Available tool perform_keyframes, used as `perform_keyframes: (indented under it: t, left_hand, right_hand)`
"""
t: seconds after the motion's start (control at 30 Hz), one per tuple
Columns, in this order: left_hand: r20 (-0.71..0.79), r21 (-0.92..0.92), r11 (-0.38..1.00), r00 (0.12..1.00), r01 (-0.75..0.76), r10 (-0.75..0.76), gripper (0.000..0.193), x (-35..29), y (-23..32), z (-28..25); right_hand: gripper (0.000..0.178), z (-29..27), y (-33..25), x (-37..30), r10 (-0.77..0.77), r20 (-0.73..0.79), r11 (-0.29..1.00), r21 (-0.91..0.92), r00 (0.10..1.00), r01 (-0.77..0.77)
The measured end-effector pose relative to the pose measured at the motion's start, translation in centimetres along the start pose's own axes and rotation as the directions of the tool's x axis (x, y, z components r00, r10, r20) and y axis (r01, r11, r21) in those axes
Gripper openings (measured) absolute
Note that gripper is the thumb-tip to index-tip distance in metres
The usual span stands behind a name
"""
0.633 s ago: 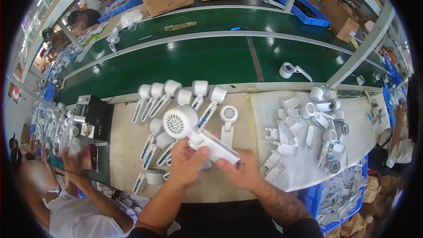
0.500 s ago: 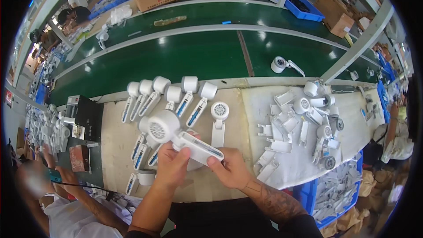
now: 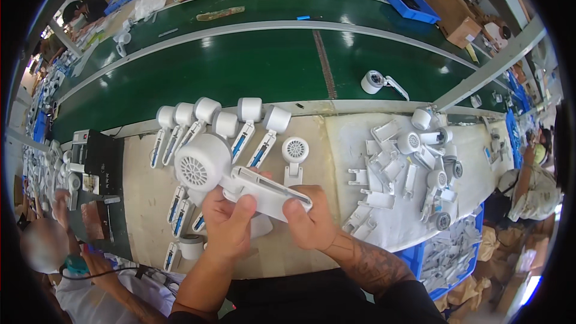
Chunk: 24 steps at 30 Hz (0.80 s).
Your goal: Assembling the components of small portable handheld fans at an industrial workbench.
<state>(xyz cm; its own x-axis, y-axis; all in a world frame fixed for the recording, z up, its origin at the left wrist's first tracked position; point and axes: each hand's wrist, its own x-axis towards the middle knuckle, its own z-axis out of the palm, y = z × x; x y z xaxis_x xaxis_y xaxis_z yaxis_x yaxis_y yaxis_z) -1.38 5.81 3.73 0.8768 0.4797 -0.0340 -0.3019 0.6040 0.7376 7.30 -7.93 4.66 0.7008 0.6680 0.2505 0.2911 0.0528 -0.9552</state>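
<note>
Above the bench, both my hands hold a white handheld fan (image 3: 204, 162) with a round slotted grille on its head and a long handle. My left hand (image 3: 231, 222) is closed round the handle near the head, thumb on its side. My right hand (image 3: 309, 219) grips the handle's far end between thumb and fingers. A narrow slot runs along the handle's upper edge. Behind the held fan lie several similar fans (image 3: 246, 121), some with handles uncovered and blue parts inside. Another fan (image 3: 294, 155) lies grille up to the right. My left fingers are partly hidden.
On the right is a pile of white handle covers (image 3: 384, 165) and fan heads, with a blue bin (image 3: 420, 258) of white parts below. A green belt (image 3: 252, 72) with metal rails runs behind. At left, a black box (image 3: 99, 156) stands near a co-worker's arm (image 3: 123, 291).
The fan has come nearer and moved slightly left, its handle turned so that less of the slot shows. Both hands keep their grip. The whole view has shifted a little.
</note>
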Motion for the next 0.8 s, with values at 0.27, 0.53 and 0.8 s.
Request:
perform_keyframes:
  t: [0.27,0.53,0.8]
  left_hand:
    - [-0.071,0.097,0.993,0.995,-0.069,0.077,0.042,2.3,0.1,1.6]
    - [-0.134,0.145,0.979,0.983,0.144,-0.125,0.039,3.0,1.9,-1.8]
    - [-0.21,0.925,0.367,0.94,0.102,0.269,0.026,4.1,13.1,-10.8]
  right_hand:
    - [0.031,-0.8,0.4,1.9,-0.036,-0.011,0.993,-0.113,0.999,0.035]
    - [0.018,-1.1,1.9,2.9,0.123,0.311,0.978,0.124,0.942,-0.169]
    - [0.052,-18.1,5.6,16.2,-0.215,0.24,0.372,-0.876,0.947,0.307]
